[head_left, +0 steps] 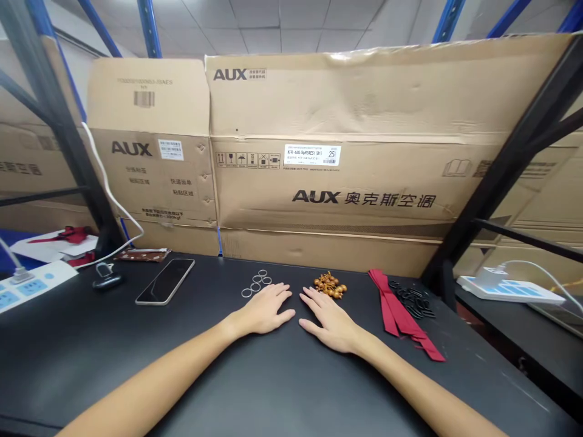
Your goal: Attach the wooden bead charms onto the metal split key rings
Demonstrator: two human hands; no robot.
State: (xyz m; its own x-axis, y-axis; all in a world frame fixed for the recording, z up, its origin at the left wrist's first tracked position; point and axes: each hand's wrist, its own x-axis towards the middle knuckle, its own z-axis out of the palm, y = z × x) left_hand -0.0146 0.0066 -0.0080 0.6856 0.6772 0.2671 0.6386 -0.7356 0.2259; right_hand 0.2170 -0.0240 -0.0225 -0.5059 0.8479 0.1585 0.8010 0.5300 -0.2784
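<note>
Forearms foremost; left hand, right hand lay flat, unclenched. Thin silvery rings sat just beyond the left; clustered, glossy brown beads beyond the right.

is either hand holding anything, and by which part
Nothing appears held: the left hand lies open near the metal rings, the right hand open beside the brown beads.

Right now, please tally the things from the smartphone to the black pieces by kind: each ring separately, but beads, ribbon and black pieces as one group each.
Smartphone: 1
Silver rings: 5 visible
Wooden bead group: 1
Red ribbon group: 1
Black piece group: 1
Total: 8
</note>
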